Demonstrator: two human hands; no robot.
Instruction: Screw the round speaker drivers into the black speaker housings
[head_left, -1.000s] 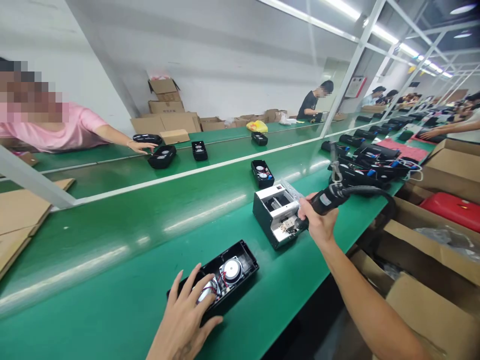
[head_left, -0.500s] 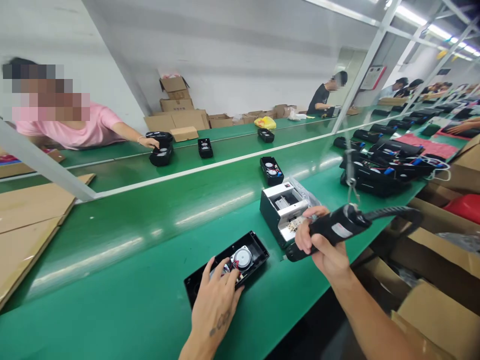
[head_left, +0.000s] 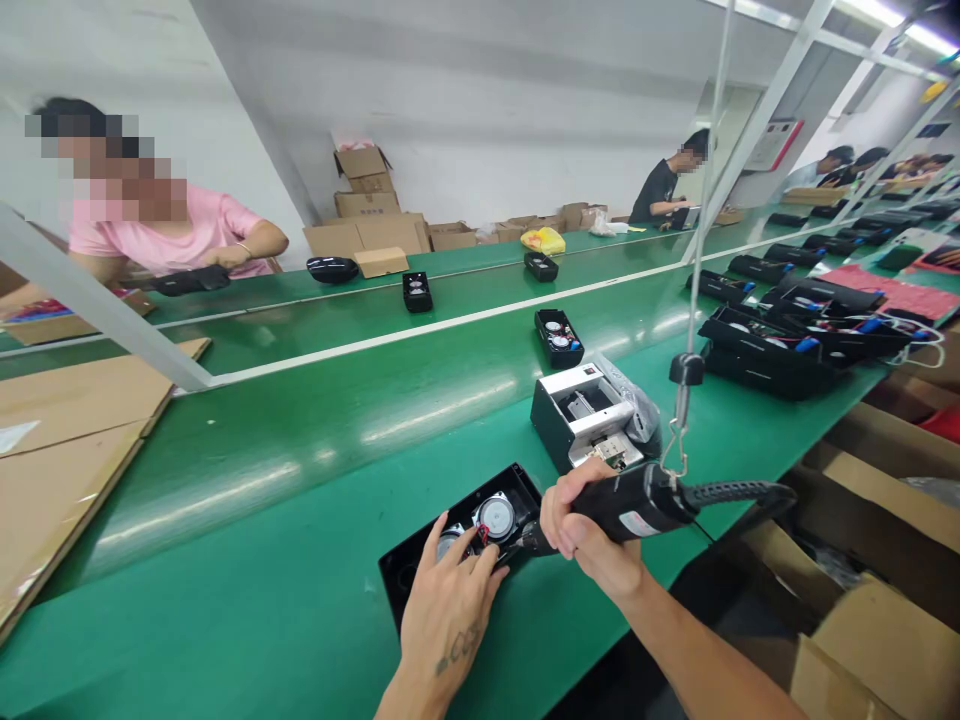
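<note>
A black speaker housing (head_left: pixel 409 560) lies open on the green worktop, with a round silver speaker (head_left: pixel 495 515) and red wires inside. My left hand (head_left: pixel 450 610) holds the housing by its near side; its fingers reach inside over the parts, hiding most of a second speaker. In my right hand (head_left: pixel 592 530) is a black electric screwdriver (head_left: pixel 645 502), tilted, hanging from a hook and cable. Its bit points into the housing beside my left fingertips; whether it touches a screw I cannot tell. Just behind stands a silver-and-black screw feeder (head_left: pixel 559 415).
More open speaker housings (head_left: pixel 559 338) sit along the line, with several stacked at the right (head_left: pixel 780 350). Cardboard (head_left: pixel 82 440) lies at left, and boxes (head_left: pixel 862 480) stand below the right edge. Across the line, a person in a pink shirt (head_left: pixel 202 235) handles a dark part.
My right hand has brought the screwdriver down and left from the screw feeder to the housing. My left hand stays on the housing. The person across has drawn a dark part closer.
</note>
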